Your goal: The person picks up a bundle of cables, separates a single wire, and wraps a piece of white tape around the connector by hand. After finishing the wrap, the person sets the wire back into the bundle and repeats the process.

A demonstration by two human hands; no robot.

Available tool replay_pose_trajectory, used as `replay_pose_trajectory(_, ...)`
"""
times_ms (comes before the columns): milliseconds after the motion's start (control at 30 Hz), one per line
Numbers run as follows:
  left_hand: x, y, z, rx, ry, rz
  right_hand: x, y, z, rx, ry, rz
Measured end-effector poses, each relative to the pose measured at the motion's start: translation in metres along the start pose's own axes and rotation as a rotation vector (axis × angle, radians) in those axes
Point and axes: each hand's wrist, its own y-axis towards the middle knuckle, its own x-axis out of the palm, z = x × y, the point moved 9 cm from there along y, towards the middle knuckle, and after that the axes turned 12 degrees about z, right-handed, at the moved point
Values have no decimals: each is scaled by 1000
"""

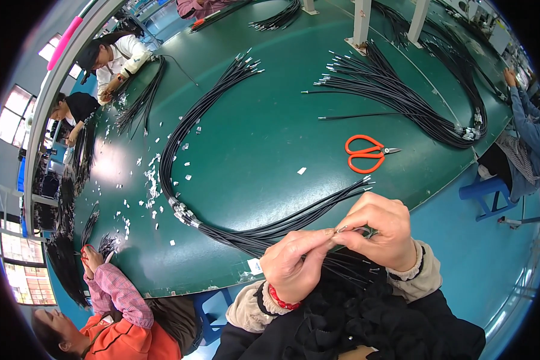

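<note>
A: Left hand [294, 262]?
B: Angled right, fingers [306, 237] and thumb [316, 259] pinched together at the tips.
A: Right hand [383, 233]?
B: Arched, knuckles uppermost, likewise pinched, tips close to the left's.
A: Forearms [249, 307]?
B: Both sleeved, rising from below.

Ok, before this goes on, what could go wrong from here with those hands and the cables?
The small piece pinched between the left hand and right hand might slip, since fingertips cover most of it.
The orange-handled scissors lie loose beyond the right hand; a careless reach could meet the blades.
White scraps lie near the curved cable bundle and could get caught in it.
</note>
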Motion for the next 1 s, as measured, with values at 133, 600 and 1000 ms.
replay_pose_trajectory(133,1,3,3,8,20,-47,0,3,-7,-22,-23,-32)
replay_pose_trajectory(600,1,-9,-13,-287,-230,-45,-3,-9,-22,-155,-123,73)
replay_pose_trajectory(1000,-2,-12,-15,-323,-253,-25,-6,-11,-30,-202,-279,116)
